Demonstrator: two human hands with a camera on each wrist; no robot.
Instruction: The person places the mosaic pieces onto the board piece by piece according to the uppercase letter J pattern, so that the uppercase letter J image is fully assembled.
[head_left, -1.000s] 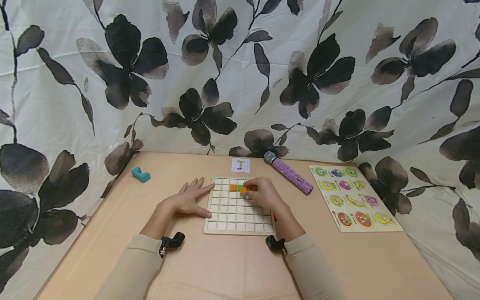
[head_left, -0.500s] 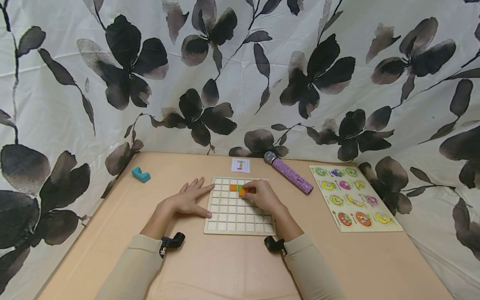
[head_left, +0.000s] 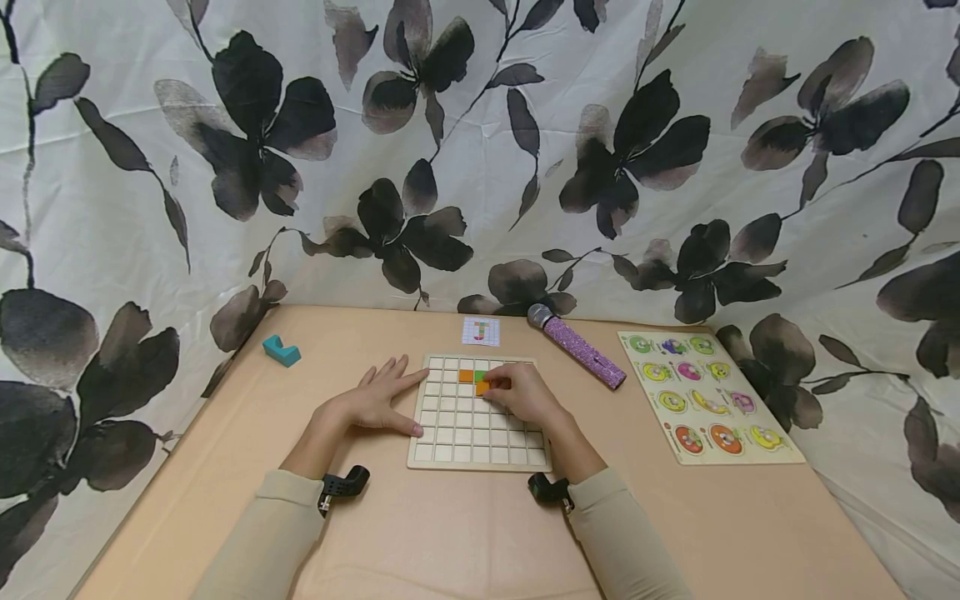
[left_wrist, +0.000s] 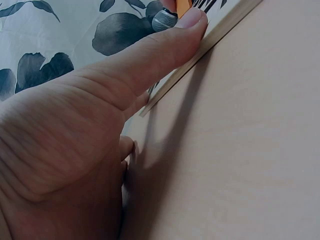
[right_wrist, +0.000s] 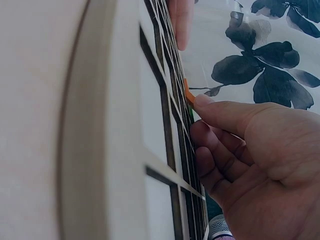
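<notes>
A pale wooden grid board (head_left: 444, 452) with square cells lies on the table. My left hand (head_left: 367, 406) is spread at its left side, thumb and index fingertip right at the edge; the left wrist view shows the thumb (left_wrist: 145, 57) over the rim. Near the board's top, my right hand (head_left: 528, 392) pinches an orange block (head_left: 482, 389) between thumb and fingers, close over the cells. Just beyond that block sit a green square (head_left: 480, 376) and an orange square (head_left: 467, 376). The right wrist view catches the pinched orange block (right_wrist: 189, 93) edge-on.
Behind the board lies a small card (head_left: 481, 331) printed with a coloured grid pattern. A glittery purple microphone (head_left: 581, 348) rests to its right, beside a fruit-picture board (head_left: 705, 400). A teal angled block (head_left: 281, 350) is at the far left. Floral cloth (head_left: 480, 167) hangs behind the table.
My right hand has shifted slightly toward me and left, bringing the orange block down below the green square. A red spot beside my right wrist is now hidden. My left hand stays put.
</notes>
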